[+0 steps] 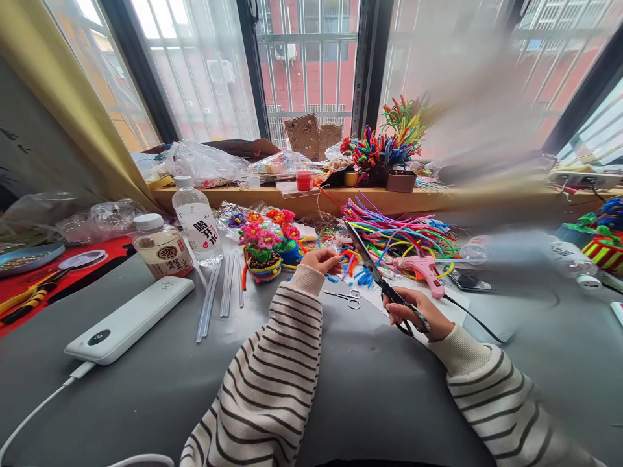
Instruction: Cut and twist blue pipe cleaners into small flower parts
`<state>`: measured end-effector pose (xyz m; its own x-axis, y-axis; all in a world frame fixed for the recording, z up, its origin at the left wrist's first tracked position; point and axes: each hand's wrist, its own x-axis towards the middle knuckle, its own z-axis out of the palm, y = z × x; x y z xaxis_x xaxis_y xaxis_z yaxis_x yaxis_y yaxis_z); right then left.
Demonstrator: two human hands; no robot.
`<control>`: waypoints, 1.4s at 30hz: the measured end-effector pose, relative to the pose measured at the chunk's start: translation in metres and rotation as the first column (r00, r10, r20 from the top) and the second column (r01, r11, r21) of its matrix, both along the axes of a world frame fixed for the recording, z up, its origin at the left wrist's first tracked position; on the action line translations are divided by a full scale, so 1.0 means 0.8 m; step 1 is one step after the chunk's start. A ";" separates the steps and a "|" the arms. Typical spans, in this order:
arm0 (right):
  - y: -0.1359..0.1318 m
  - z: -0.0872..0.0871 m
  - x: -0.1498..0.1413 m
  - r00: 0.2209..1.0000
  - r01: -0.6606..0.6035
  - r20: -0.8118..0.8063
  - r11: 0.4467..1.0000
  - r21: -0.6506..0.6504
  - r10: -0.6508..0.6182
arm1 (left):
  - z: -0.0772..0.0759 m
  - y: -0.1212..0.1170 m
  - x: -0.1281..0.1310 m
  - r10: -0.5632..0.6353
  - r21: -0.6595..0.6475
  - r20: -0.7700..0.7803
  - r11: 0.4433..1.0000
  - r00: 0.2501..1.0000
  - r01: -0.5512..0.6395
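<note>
Black-handled scissors (368,256) are in my right hand (415,310), fingers through and around the handles, blades pointing up and away. Left of them, my left hand (322,261) is closed in a pinch; whatever is between the fingertips is too small to make out. Small silver scissors (346,298) lie on the grey table between the two hands. Blue pipe-cleaner scraps (365,277) are scattered just beyond. A pink glue gun (424,271) rests behind my right hand. Close to my left hand stands a small pot of pipe-cleaner flowers (263,250).
Bundled pipe cleaners (389,227) lie at the back. To the left are glue sticks (226,285), a white power bank (131,318) with a cable, a water bottle (197,224) and a drink bottle (163,250). A phone (468,280) lies at right; part of that side is blurred.
</note>
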<state>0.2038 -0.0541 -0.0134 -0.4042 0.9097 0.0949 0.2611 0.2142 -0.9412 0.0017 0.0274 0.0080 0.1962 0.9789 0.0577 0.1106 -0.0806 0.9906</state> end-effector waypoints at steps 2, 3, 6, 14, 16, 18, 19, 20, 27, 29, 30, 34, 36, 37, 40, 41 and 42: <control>0.000 0.003 0.007 0.995 0.090 0.034 0.996 0.022 -0.091 | -0.004 0.005 -0.006 0.113 0.076 -0.306 0.993 0.945 -0.094; 0.001 0.004 0.012 0.990 0.130 0.052 0.991 0.038 -0.132 | -0.006 0.007 -0.009 0.176 0.130 -0.492 0.983 0.852 -0.128; 0.003 0.005 0.032 0.974 0.168 0.142 0.982 0.089 -0.179 | -0.008 0.014 -0.017 0.274 0.227 -0.801 0.962 0.532 -0.154; -0.002 0.002 0.060 0.785 -0.021 0.588 0.942 0.336 -0.192 | 0.002 0.014 -0.027 0.362 0.287 -0.836 0.929 0.413 -0.235; -0.002 0.000 0.056 0.739 -0.075 0.648 0.934 0.350 -0.184 | 0.005 0.012 -0.027 0.438 0.363 -0.799 0.897 0.411 -0.251; -0.001 -0.002 0.053 0.708 -0.091 0.678 0.927 0.364 -0.197 | 0.006 0.009 -0.025 0.521 0.453 -0.737 0.854 0.431 -0.257; -0.001 -0.003 0.054 0.699 -0.081 0.683 0.924 0.373 -0.214 | 0.005 0.008 -0.023 0.548 0.489 -0.703 0.836 0.454 -0.251; -0.002 -0.005 0.055 0.694 -0.060 0.680 0.922 0.381 -0.236 | 0.004 0.008 -0.020 0.557 0.513 -0.675 0.826 0.483 -0.235; -0.018 -0.015 0.093 0.636 0.206 0.639 0.894 0.399 -0.432 | -0.018 0.006 0.018 0.331 0.449 -0.713 0.893 0.618 0.039; -0.022 -0.017 0.101 0.636 0.233 0.628 0.887 0.398 -0.448 | -0.026 0.010 0.034 0.220 0.352 -0.751 0.931 0.622 0.096; -0.023 -0.018 0.103 0.645 0.238 0.621 0.890 0.389 -0.444 | -0.029 0.013 0.042 0.202 0.335 -0.756 0.937 0.623 0.103; -0.025 -0.022 0.107 0.716 0.233 0.580 0.916 0.325 -0.388 | -0.032 0.024 0.065 0.144 0.214 -0.783 0.976 0.605 0.044; -0.025 -0.023 0.108 0.746 0.229 0.550 0.920 0.319 -0.376 | -0.027 0.025 0.066 0.145 0.209 -0.784 0.977 0.604 0.037; -0.024 -0.024 0.108 0.755 0.227 0.538 0.919 0.321 -0.374 | -0.023 0.024 0.063 0.157 0.222 -0.780 0.975 0.606 0.034; -0.023 -0.026 0.109 0.766 0.232 0.523 0.919 0.318 -0.375 | -0.011 0.018 0.043 0.240 0.287 -0.751 0.958 0.616 -0.023; -0.023 -0.027 0.109 0.769 0.231 0.523 0.922 0.310 -0.368 | -0.008 0.016 0.034 0.271 0.301 -0.745 0.952 0.610 -0.055; -0.023 -0.026 0.109 0.771 0.225 0.528 0.928 0.296 -0.355 | -0.006 0.014 0.025 0.294 0.318 -0.737 0.945 0.609 -0.072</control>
<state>0.2913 -0.0725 -0.0345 -0.1633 0.9779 0.1308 0.8102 0.2086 -0.5478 0.0217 0.0383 0.0033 0.0944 0.9750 0.2012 0.8558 -0.1827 0.4840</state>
